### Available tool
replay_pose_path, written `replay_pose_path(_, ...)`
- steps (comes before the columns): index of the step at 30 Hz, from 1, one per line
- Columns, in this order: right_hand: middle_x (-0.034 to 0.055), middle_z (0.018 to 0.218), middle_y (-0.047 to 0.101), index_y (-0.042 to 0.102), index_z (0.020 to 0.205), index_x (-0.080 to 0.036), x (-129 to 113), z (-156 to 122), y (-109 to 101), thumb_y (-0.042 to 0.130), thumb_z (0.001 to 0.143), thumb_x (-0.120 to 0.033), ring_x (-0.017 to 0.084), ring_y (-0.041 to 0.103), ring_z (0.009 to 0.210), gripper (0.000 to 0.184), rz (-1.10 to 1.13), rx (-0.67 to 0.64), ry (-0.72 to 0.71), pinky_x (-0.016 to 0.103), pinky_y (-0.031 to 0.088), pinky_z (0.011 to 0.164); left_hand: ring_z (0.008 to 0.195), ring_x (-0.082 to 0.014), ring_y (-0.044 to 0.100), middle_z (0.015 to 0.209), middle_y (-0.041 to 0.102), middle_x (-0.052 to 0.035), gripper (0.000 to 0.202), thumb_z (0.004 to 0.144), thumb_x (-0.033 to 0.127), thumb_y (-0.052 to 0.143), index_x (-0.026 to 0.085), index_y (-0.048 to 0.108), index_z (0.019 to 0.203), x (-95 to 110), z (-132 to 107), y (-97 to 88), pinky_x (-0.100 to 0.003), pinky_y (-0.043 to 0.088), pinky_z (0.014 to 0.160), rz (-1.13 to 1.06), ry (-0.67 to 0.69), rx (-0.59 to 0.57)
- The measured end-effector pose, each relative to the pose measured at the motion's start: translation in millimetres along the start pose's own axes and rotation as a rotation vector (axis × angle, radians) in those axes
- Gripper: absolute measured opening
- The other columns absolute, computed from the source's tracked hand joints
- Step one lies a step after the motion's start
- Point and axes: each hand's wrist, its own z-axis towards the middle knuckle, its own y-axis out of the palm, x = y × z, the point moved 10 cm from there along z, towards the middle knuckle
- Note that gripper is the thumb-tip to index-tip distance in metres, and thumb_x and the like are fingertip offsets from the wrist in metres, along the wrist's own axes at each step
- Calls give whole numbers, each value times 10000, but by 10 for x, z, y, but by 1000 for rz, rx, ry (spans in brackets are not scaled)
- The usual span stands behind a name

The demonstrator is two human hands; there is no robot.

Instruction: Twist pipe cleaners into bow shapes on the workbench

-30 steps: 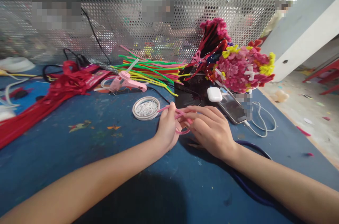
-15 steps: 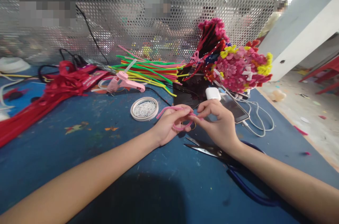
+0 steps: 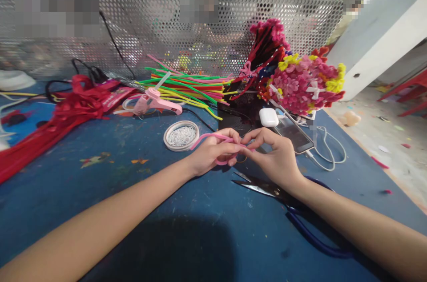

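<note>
My left hand and my right hand meet at the middle of the blue table, both pinching a pink pipe cleaner bent into a loop between the fingertips. Its free end sticks out to the left, toward a round tin of small silver beads. Open scissors with blue handles lie on the table under my right wrist.
A pink glue gun, a pile of coloured pipe cleaners and red ribbons lie at the back. A bunch of pipe-cleaner flowers, a white earbud case, a phone and a white cable sit right. A perforated metal screen stands behind.
My right hand has lifted off the table, uncovering the scissors, and now pinches the loop with its fingertips. Both hands have shifted slightly up and away from me with the pipe cleaner.
</note>
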Motion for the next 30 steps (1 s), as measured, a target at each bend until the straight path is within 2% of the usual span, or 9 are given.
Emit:
replay_pose_path(6, 10, 715, 631, 507, 604, -186, 9, -2, 13, 661, 713, -187, 120, 593, 673, 188, 59, -6, 21, 267, 465, 631, 596, -64, 476, 729, 490, 14, 120, 666, 77, 594, 141, 498, 700, 43, 10, 25, -171, 379, 454, -186, 65, -10)
replay_pose_path(10, 16, 725, 636, 506, 607, -187, -2, -2, 19, 657, 719, -195, 126, 596, 691, 187, 78, -7, 17, 277, 468, 639, 595, -73, 474, 708, 492, 7, 87, 687, 76, 572, 138, 510, 684, 65, 15, 23, -172, 386, 436, -242, 88, -22)
replay_pose_path(16, 12, 733, 643, 498, 606, -190, -30, -12, 11, 657, 720, -196, 129, 600, 704, 196, 77, 0, 2, 282, 471, 654, 591, -66, 496, 688, 511, 14, 82, 681, 93, 601, 137, 531, 681, 85, -1, -21, -157, 394, 441, -247, 105, 41)
replay_pose_path(19, 14, 751, 645, 501, 613, -190, -34, -25, -34, 657, 723, -201, 129, 600, 701, 190, 38, 36, -19, 286, 471, 661, 616, -82, 545, 718, 569, 5, 94, 691, 147, 632, 148, 576, 766, 68, 9, -114, -193, 455, 514, -140, 98, 116)
replay_pose_path(23, 22, 799, 653, 501, 633, -193, -14, -33, -89, 642, 737, -214, 132, 605, 707, 176, -21, 84, -13, 293, 470, 680, 743, -130, 599, 785, 625, -24, 145, 708, 234, 643, 138, 605, 811, 143, 11, -264, -281, 507, 688, 41, 185, 224)
replay_pose_path(27, 33, 845, 656, 490, 640, -197, -33, -30, -107, 625, 747, -212, 148, 612, 762, 172, -31, 108, -16, 305, 472, 716, 790, -143, 599, 882, 624, -32, 311, 695, 293, 666, 182, 548, 961, 256, -59, -289, -270, 486, 695, 298, 273, 295)
replay_pose_path(30, 27, 837, 661, 487, 629, -196, -39, -30, -108, 621, 744, -191, 137, 615, 747, 177, -29, 111, -10, 293, 473, 705, 807, -136, 576, 937, 596, -31, 354, 717, 294, 647, 230, 523, 1043, 479, -214, -269, -243, 456, 691, 619, 441, 420)
